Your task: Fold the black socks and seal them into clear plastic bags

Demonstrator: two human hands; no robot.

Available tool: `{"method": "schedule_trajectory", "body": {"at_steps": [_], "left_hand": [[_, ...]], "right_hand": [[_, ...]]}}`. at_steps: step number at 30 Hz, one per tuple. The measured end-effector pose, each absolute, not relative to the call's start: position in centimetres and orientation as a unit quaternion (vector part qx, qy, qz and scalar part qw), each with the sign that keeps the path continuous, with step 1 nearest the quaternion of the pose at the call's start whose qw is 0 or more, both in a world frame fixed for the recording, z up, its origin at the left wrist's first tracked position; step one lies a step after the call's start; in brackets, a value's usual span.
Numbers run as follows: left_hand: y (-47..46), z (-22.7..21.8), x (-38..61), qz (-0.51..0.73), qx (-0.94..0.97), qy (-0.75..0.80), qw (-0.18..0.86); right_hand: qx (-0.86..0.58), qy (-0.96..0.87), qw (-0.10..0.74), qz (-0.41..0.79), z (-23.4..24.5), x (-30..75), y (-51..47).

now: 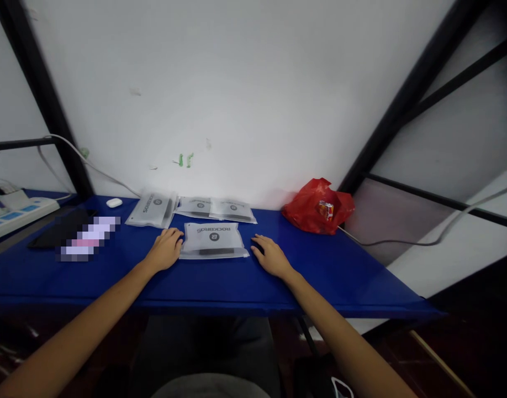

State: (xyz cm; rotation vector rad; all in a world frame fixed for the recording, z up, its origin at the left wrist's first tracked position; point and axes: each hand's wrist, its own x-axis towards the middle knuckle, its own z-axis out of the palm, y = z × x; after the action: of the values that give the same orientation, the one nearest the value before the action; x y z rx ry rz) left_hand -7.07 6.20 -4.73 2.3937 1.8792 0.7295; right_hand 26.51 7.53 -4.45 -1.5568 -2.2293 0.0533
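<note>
A frosted zip pouch (214, 240) with ROCKBROS lettering lies flat on the blue table (232, 282), between my two hands; a dark item shows through its near side. My left hand (165, 249) rests on the table at the pouch's left edge, fingers loosely spread and holding nothing. On the other side, my right hand (270, 255) lies on the table just right of the pouch, a small gap from it, its fingers apart. Farther back are similar pouches: one at the left (153, 209), and two overlapping ones, a middle pouch (194, 207) and a right pouch (232, 210).
A red plastic bag (318, 207) with a small wrapper sits at the back right. To the left lie a white earbud case (114, 203), a dark flat object (57, 229) partly behind a pixelated patch, and a power strip (25, 215). Cables run along the wall (253, 110).
</note>
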Motion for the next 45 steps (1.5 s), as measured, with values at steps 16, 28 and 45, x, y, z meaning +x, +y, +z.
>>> {"method": "schedule_trajectory", "body": {"at_steps": [16, 28, 45], "left_hand": [[6.23, -4.13, -7.06, 0.227, 0.754, 0.617, 0.013], [6.25, -4.09, -7.13, 0.233, 0.755, 0.613, 0.02], [6.23, -4.05, -7.15, 0.217, 0.763, 0.609, 0.003]], "right_hand": [[-0.576, -0.786, 0.221, 0.034, -4.41, 26.17, 7.33], [-0.576, -0.785, 0.225, 0.038, -4.61, 26.2, 7.46], [-0.573, -0.777, 0.256, 0.05, -4.9, 26.34, 7.7]]}}
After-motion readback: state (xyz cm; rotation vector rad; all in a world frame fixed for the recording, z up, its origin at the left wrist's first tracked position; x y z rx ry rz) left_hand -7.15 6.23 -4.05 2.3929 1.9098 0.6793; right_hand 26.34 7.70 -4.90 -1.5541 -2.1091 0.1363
